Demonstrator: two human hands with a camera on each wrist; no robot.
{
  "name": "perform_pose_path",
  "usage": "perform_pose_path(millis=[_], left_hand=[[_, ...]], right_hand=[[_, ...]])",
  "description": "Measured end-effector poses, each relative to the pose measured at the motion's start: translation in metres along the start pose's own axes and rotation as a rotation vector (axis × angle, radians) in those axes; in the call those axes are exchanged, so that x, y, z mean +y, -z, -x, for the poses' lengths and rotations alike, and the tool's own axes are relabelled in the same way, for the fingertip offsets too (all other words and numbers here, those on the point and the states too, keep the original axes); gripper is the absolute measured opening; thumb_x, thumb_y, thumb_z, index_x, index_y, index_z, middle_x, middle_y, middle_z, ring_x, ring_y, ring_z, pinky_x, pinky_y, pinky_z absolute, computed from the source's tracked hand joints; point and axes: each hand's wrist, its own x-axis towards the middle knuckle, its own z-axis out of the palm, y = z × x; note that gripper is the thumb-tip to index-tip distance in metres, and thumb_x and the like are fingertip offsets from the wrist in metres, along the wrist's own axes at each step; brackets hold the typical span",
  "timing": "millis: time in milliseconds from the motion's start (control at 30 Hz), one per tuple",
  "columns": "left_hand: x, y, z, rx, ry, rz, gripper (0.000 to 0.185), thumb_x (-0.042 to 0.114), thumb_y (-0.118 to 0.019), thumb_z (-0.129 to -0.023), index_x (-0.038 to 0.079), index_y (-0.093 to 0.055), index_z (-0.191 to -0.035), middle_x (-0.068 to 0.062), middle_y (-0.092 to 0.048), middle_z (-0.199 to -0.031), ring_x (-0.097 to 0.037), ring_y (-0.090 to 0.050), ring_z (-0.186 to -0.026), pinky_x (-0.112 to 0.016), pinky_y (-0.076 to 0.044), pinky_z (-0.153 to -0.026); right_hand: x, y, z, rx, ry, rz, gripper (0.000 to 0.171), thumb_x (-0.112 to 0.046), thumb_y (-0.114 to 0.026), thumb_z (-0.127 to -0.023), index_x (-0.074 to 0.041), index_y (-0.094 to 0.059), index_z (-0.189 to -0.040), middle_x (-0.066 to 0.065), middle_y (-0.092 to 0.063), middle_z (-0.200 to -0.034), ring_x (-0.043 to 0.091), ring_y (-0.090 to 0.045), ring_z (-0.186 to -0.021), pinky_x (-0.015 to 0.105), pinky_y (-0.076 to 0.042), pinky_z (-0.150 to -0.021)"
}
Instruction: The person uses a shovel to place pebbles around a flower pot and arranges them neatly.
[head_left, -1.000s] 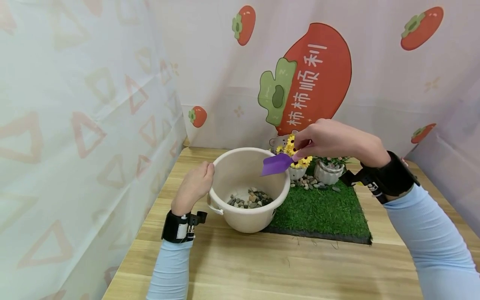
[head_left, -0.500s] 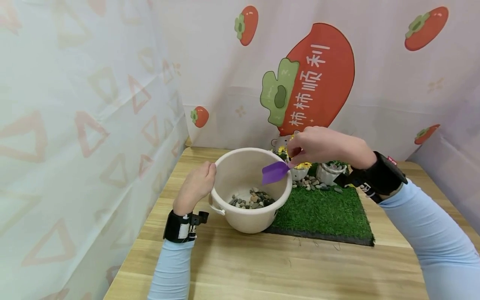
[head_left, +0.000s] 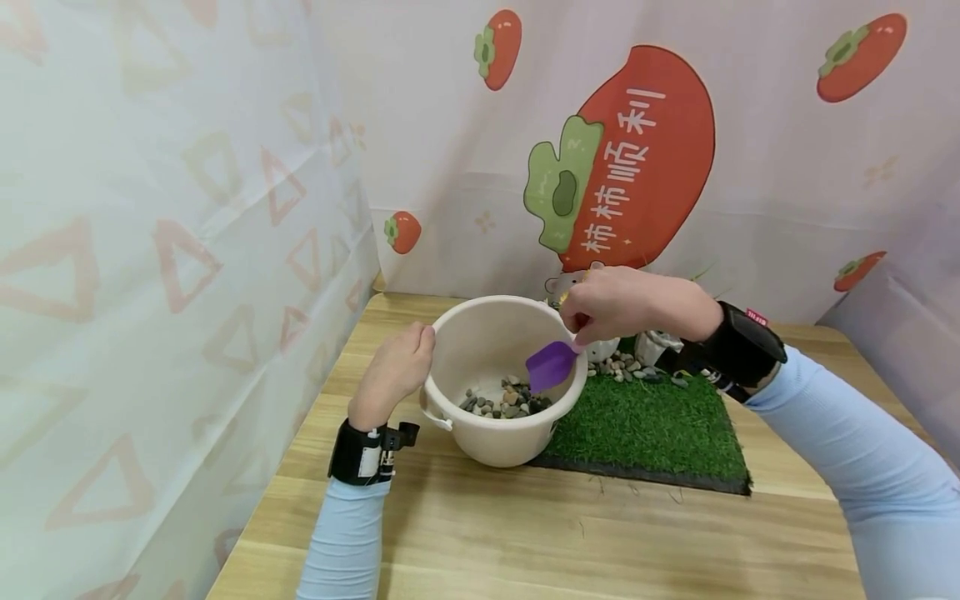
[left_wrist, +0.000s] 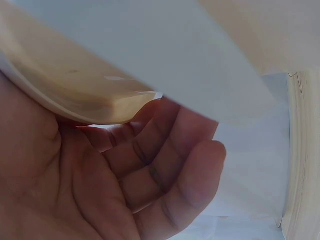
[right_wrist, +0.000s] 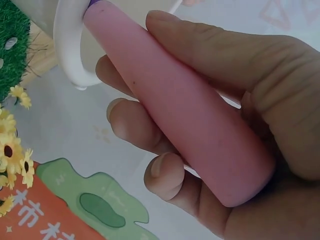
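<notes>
A cream plastic bucket [head_left: 491, 442] stands on the wooden table, with several mixed pebbles [head_left: 512, 400] on its bottom. My left hand [head_left: 393, 367] grips the bucket's left rim; in the left wrist view its fingers curl beneath the edge. In my right hand [head_left: 637, 304] is a small toy shovel [head_left: 551, 367], its purple blade tilted down inside the bucket near the right wall. The shovel's pink handle [right_wrist: 185, 110] lies across the palm with fingers and thumb wrapped round it. The blade overlaps the right edge of the pebbles in the head view.
A green turf mat [head_left: 652, 433] lies to the right of the bucket. Behind it are more pebbles [head_left: 622, 367], a white pot [head_left: 656, 350] and yellow flowers [right_wrist: 10, 145], partly hidden by the right hand. A printed cloth [head_left: 450, 167] hangs behind the table [head_left: 525, 533].
My right hand has come down and slightly left, and the shovel's blade has dipped from rim height into the bucket, tilting more steeply. The left hand keeps its hold on the rim.
</notes>
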Motion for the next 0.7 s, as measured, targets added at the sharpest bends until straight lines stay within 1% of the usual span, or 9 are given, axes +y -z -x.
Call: perform_pose_path(millis=[100,367,533,700], left_hand=[[0.0,0.0,0.0,0.0,0.002,0.007,0.047,0.035,-0.025,-0.107,0.003,-0.058,-0.118,-0.013,-0.065,-0.099,-0.029,-0.064,-0.094,-0.045,-0.052,-0.082],[0.0,0.002,0.002,-0.002,0.01,0.007,0.048,0.035,-0.024,-0.106,0.003,-0.057,-0.12,-0.014,-0.065,-0.1,-0.029,-0.064,-0.093,-0.045,-0.052,-0.08],[0.0,0.003,0.002,-0.005,0.013,0.009,0.049,0.037,-0.023,-0.106,0.003,-0.056,-0.122,-0.013,-0.065,-0.101,-0.028,-0.064,-0.093,-0.043,-0.052,-0.079],[0.002,0.001,0.003,-0.008,0.016,0.007,0.05,0.038,-0.023,-0.106,0.005,-0.057,-0.12,-0.012,-0.065,-0.1,-0.027,-0.064,-0.092,-0.042,-0.051,-0.079]], right_hand=[[-0.002,0.001,-0.002,-0.024,0.0,0.01,0.02,-0.026,-0.076,-0.085,-0.02,-0.062,-0.072,-0.006,-0.048,-0.065,0.01,-0.044,-0.06,0.026,-0.032,-0.06],[-0.017,0.004,-0.016,-0.084,0.034,0.069,0.026,-0.019,-0.074,-0.085,-0.02,-0.057,-0.065,-0.006,-0.043,-0.065,0.012,-0.041,-0.063,0.026,-0.03,-0.059],[-0.025,0.0,-0.028,-0.154,0.013,0.086,0.028,-0.014,-0.071,-0.084,-0.02,-0.052,-0.064,-0.006,-0.039,-0.062,0.012,-0.038,-0.06,0.026,-0.029,-0.058],[-0.029,-0.008,-0.036,-0.192,-0.003,0.092,0.029,-0.015,-0.074,-0.083,-0.021,-0.053,-0.063,-0.007,-0.044,-0.061,0.012,-0.041,-0.06,0.025,-0.031,-0.057]])
